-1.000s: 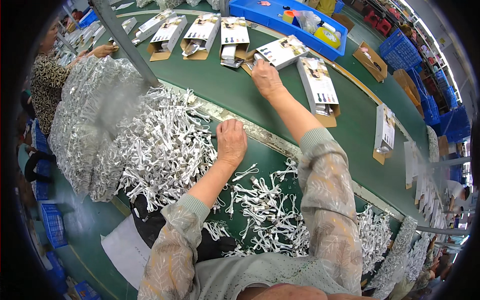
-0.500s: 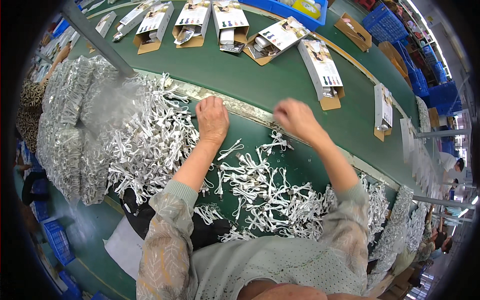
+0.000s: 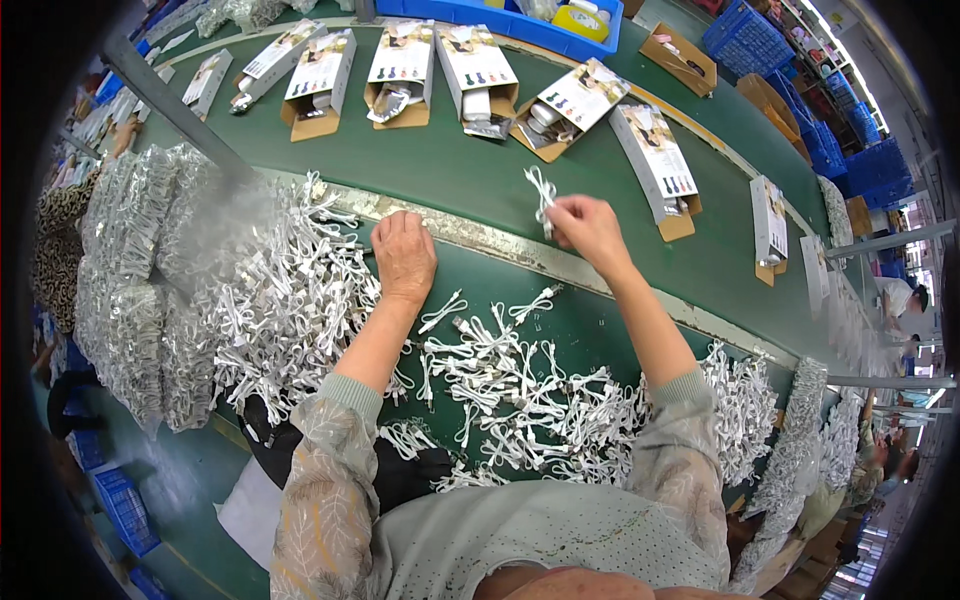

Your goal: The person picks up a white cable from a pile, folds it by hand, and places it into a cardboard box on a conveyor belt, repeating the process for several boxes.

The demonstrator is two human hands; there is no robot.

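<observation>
Above the green conveyor belt, my right hand point(image 3: 592, 232) pinches a white USB cable point(image 3: 541, 190), folded and bundled, which sticks up from the fingertips. My left hand point(image 3: 404, 256) rests at the worn metal rail point(image 3: 480, 235) with its fingers curled down together; whatever may be under them is hidden. Beside it on the left lies a large heap of white cables point(image 3: 290, 290). Between my forearms, looser white cables point(image 3: 520, 390) are spread over the green worktop point(image 3: 590, 330).
Several open white boxes point(image 3: 400, 60) lie along the belt beyond the rail, packing showing at their ends. A blue tray point(image 3: 480, 18) stands behind them. Stacked clear bags of cables point(image 3: 130, 280) rise at left, near a slanting metal post point(image 3: 175, 100). Blue crates point(image 3: 750, 38) stand far right.
My right hand has risen slightly from near the rail, and the white cable now shows in its fingers. My left hand stays at the rail. The whole view has shifted a little.
</observation>
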